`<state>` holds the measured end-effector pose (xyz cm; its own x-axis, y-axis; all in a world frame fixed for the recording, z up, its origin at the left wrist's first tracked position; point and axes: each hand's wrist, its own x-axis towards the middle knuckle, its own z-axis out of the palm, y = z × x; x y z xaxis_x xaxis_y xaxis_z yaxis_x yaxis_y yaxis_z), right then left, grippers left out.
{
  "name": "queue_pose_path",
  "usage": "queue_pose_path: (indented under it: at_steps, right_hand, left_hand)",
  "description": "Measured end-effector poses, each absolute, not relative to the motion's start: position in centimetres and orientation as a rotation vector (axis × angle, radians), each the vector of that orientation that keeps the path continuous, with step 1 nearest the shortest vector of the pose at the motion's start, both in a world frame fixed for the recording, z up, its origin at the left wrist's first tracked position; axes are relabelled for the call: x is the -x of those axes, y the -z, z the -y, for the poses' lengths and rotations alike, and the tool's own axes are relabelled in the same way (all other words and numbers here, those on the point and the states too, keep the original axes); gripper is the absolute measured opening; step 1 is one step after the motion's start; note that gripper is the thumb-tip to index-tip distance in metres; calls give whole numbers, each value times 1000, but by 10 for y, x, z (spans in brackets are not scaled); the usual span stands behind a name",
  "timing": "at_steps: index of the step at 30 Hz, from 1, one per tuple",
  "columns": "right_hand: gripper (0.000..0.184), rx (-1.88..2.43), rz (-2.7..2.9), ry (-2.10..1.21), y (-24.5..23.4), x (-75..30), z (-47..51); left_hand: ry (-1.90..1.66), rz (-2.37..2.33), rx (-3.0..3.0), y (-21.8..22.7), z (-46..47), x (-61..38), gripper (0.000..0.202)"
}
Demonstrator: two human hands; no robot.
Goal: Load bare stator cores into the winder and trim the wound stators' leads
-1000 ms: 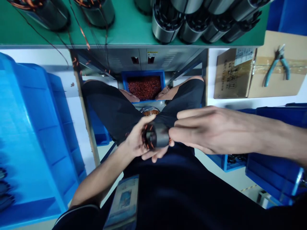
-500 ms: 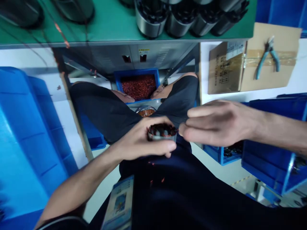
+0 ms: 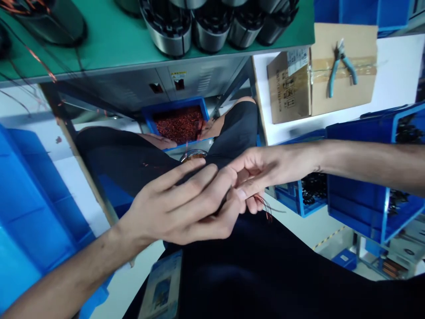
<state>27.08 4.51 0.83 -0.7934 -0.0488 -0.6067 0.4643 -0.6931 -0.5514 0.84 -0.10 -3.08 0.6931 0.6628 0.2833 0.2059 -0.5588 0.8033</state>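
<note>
A small bunch of thin copper wires (image 3: 265, 204) sticks out, loose ends fanning to the right, from among the curled fingers of the right hand (image 3: 262, 168), which is closed on it above the person's lap. The left hand (image 3: 186, 204) meets it there, back upward, fingers bent and tips touching the right hand's fingertips; whether those left fingers grip anything is hidden. Just beyond the hands, between dark-clad thighs (image 3: 113, 148), shows the rim of a round metal bowl (image 3: 194, 152), partly covered by the left hand. Farther down lies a blue bin (image 3: 205, 108) filled with reddish copper scraps, in front of a grey cabinet (image 3: 133, 91). Overhead in the view is a green table (image 3: 109, 51): silver-and-black cylindrical cores (image 3: 171, 42) crowd its middle and right, while a dark core with copper wires (image 3: 68, 24) stands at the left. To the right, blue-handled pliers (image 3: 334, 75) lie on a taped cardboard box (image 3: 357, 95) set on a white table (image 3: 395, 66). Blue crates (image 3: 358, 186) stand below that; more blue containers (image 3: 20, 195) fill the left edge.
</note>
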Motion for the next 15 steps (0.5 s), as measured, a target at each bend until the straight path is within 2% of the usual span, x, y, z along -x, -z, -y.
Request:
queue_pose_path:
  at_steps: [3,6,9,12,15]
  right_hand:
    - [37,-801,-905,2558,7,-270,-30]
    - [31,-794,-1318,2526,0,-266,-24]
    - [32,-815,-2127,2123,-20,-255,-31]
    - [38,-691,-2657,1554,-39,-249,-43]
    - [32,-732,-2817,1514,-51,-268,-46]
  left_hand:
    - [-692,-657,-2126,22,0,-9,12]
    - [-745,-744,-2081,23,6,-1,13]
    - [-729,-923,-1797,33,20,10,22]
    - [-424,-767,-1145,43,36,21,39]
    - [-323,-644,-675,46,49,38,51]
